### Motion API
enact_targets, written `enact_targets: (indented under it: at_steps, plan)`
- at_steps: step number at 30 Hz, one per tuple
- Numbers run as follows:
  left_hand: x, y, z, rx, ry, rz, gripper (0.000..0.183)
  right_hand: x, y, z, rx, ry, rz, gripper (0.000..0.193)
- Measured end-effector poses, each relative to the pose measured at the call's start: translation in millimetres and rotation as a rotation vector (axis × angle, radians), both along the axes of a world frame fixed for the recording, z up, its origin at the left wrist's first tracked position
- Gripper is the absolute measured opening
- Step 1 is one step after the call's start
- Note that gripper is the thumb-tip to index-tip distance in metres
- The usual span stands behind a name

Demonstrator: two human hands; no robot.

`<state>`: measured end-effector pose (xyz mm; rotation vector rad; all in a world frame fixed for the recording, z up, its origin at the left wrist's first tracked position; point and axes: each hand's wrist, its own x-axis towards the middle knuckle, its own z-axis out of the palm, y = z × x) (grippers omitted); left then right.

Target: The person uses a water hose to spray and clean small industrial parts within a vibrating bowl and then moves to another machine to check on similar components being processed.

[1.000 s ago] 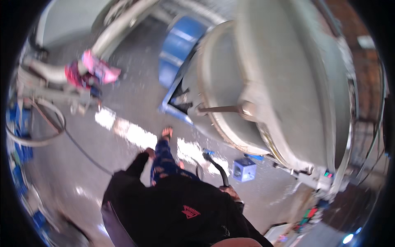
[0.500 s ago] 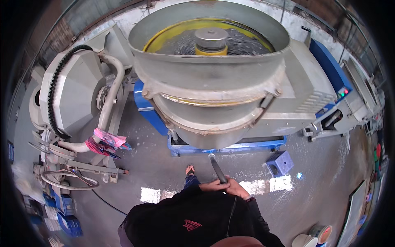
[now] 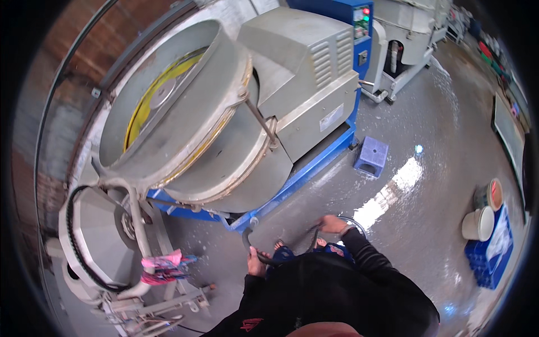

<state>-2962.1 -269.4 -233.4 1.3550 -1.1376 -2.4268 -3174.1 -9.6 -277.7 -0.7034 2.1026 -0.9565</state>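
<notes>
A dark hose (image 3: 246, 240) hangs from a pale outlet fitting (image 3: 254, 222) at the low front of a large round grey machine bowl (image 3: 224, 163). My left hand (image 3: 256, 263) is closed around the hose just below that fitting. Farther right, my right hand (image 3: 332, 224) grips another stretch of dark hose, with a loop of it showing behind the wrist. Between the two hands the hose sags in front of my legs, partly hidden by my dark top. The yellow-lined inside of the bowl is only partly visible.
A grey polygonal drum (image 3: 95, 236) stands at the left, with pink cloth (image 3: 163, 261) tied to its frame. A blue-purple plastic stool (image 3: 372, 154) sits on the wet floor (image 3: 415, 213). White bucket (image 3: 478, 224) and blue crate (image 3: 480, 264) lie right. A lit control box (image 3: 362, 33) stands behind.
My view has turned right and tilted. My hands were together on the hose; now they are apart, the right one farther right, and the hose bends between them.
</notes>
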Motion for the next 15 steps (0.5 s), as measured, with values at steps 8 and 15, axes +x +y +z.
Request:
enact_targets:
  at_steps: [8, 15]
  plan:
    - [21.7, -11.7, 1.8, 0.098, 0.023, -0.072, 0.033, 124.5, 249.3, -180.3, -0.084, -0.680, -1.577, 0.015]
    - [28.2, 8.1, 15.3, 0.050, -0.127, -0.267, 0.019, 269.9, 261.4, -148.6, 0.076, -0.717, -1.558, 0.014]
